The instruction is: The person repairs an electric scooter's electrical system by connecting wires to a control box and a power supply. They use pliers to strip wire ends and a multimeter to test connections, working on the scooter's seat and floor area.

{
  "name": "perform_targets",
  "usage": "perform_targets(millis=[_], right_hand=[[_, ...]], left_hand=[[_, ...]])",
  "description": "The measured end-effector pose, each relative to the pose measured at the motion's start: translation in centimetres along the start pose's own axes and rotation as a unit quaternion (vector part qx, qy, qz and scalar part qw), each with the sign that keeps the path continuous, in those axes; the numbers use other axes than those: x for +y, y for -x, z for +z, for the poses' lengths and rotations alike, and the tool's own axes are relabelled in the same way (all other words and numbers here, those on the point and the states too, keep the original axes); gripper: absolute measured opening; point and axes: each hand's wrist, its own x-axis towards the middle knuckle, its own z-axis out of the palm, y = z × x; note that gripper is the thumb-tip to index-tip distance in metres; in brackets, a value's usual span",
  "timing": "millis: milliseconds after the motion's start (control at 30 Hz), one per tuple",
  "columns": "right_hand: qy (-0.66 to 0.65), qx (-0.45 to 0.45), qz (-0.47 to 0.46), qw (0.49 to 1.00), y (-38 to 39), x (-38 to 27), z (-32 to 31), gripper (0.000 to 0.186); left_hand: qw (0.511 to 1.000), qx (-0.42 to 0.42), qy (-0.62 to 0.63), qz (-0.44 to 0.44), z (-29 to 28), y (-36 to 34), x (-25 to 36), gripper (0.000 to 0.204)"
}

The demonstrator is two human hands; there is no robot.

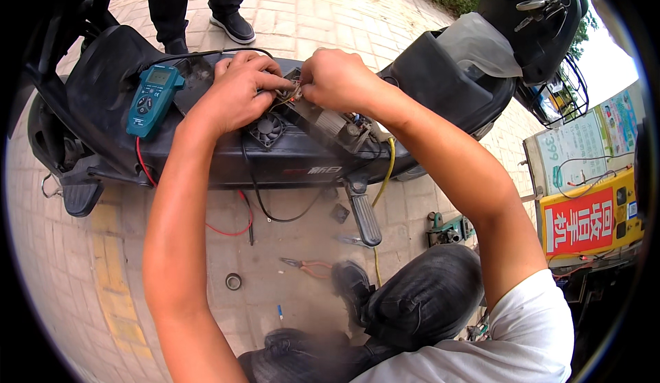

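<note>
An opened electronic unit with a metal housing, a ribbed heat sink and small components sits on the black scooter's footboard. My left hand reaches over its left end, index finger stretched toward a cluster of thin wires and thumb curled below. Just across from it, my right hand is closed in a pinch at the same wires; what either set of fingertips holds is too small to make out. A small orange glow shows between the hands. Beside my left wrist lies a black cooling fan.
A teal multimeter rests on the scooter at left, with red and black leads. Pliers, a tape roll and a green tool lie on the paving. A yellow cable hangs down. Another person's legs stand beyond.
</note>
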Motion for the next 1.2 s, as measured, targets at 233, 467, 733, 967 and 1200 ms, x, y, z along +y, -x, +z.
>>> perform_targets(millis=[233, 467, 733, 967, 1200], right_hand=[[0.022, -0.006, -0.006, 1.000, 0.0, -0.6, 0.1, 0.022], [-0.018, 0.025, 0.001, 1.000, -0.2, -0.6, 1.1, 0.019], [-0.036, 0.019, 0.010, 0.999, -0.4, -0.5, 0.9, 0.019], [-0.064, -0.001, 0.022, 0.998, -0.4, -0.4, 0.8, 0.020], [-0.060, 0.006, 0.016, 0.998, -0.6, -0.3, 0.9, 0.022]], left_hand=[[1.000, -0.003, -0.018, 0.022, -0.1, 0.0, -0.2, 0.041], [1.000, -0.009, -0.014, 0.017, 0.2, 0.0, -0.5, 0.041], [1.000, -0.009, -0.013, 0.002, 0.2, -0.1, -0.2, 0.041], [1.000, -0.009, -0.018, 0.001, 0.3, -0.1, -0.3, 0.041], [1.000, -0.003, -0.020, 0.002, 0.3, 0.0, -0.4, 0.039]])
